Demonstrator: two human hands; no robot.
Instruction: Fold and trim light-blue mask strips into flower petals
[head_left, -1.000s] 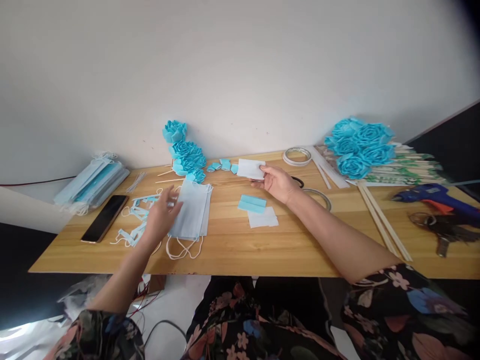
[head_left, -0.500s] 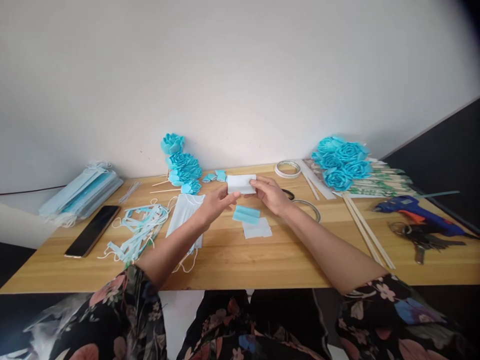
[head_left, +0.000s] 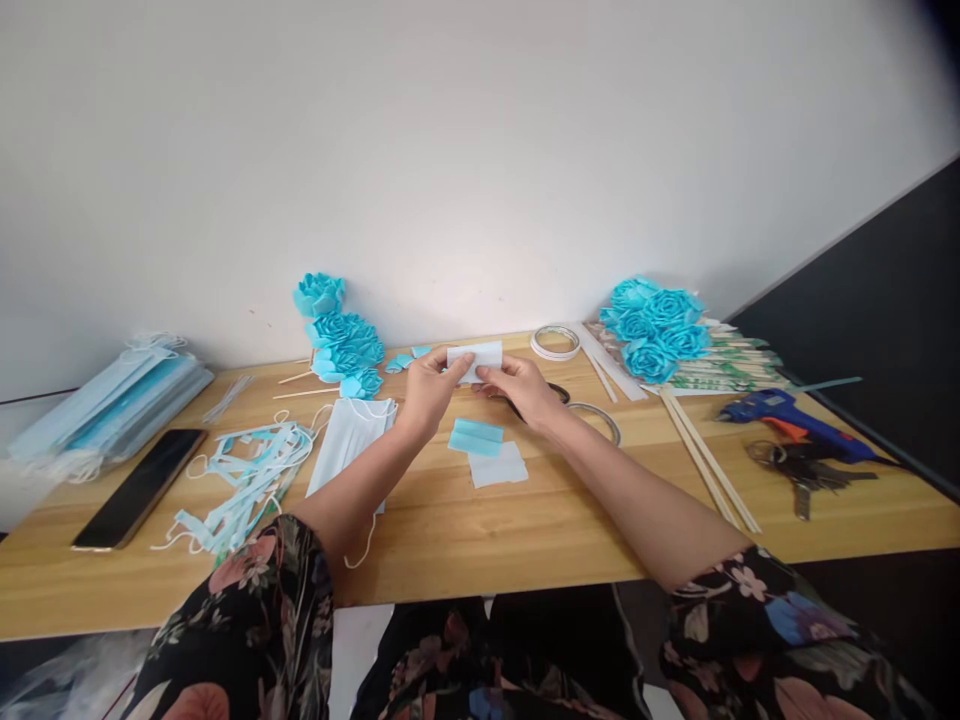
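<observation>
Left hand (head_left: 429, 392), right hand (head_left: 523, 388): white piece (head_left: 481, 355) pinched between.

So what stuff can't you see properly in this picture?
Head view: the far side of the white piece, turned away from the camera.
Head view: part of the masks, hidden behind the left forearm.
Head view: part of the black ring, hidden by the right hand.
Head view: the near left corner of the table, cut off by the picture's edge.
</observation>
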